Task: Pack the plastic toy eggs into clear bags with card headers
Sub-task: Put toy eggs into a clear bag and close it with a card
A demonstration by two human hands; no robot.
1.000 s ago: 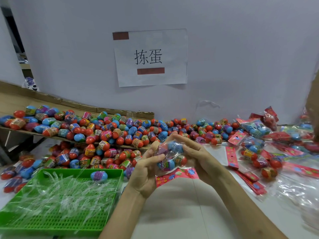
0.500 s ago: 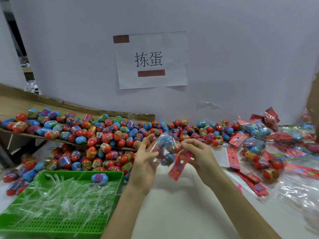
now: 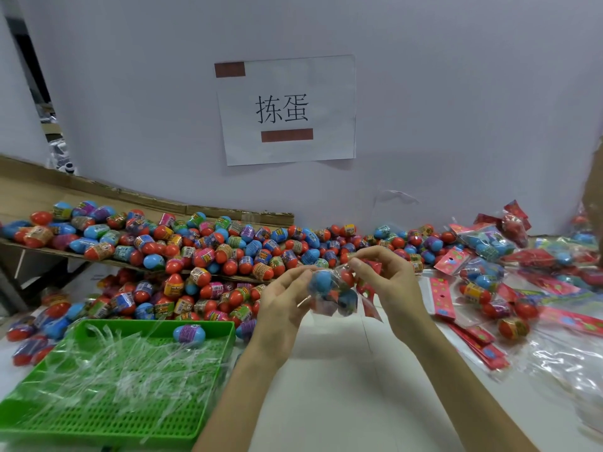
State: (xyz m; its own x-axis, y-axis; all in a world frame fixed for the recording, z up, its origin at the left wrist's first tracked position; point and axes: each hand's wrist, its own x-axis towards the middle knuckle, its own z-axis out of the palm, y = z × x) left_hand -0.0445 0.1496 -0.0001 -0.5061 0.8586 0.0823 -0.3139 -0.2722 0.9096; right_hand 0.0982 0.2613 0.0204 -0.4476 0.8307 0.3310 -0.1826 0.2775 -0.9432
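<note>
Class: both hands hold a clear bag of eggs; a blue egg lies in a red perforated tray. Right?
No: the head view shows a green perforated tray, not red. The blue plastic egg lies inside; left hand and right hand hold the clear bag.

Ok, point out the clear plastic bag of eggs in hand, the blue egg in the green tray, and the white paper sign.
clear plastic bag (image 3: 332, 293): head view, bag's middle.
blue egg (image 3: 189, 334): head view, purple label.
white paper sign (image 3: 297, 109): head view, printed characters.

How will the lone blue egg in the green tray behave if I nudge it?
The blue egg is rounded and lies on its side, so it will probably roll. The clear plastic strips near it may slow it. Being a plastic toy, it is likely light.
</note>
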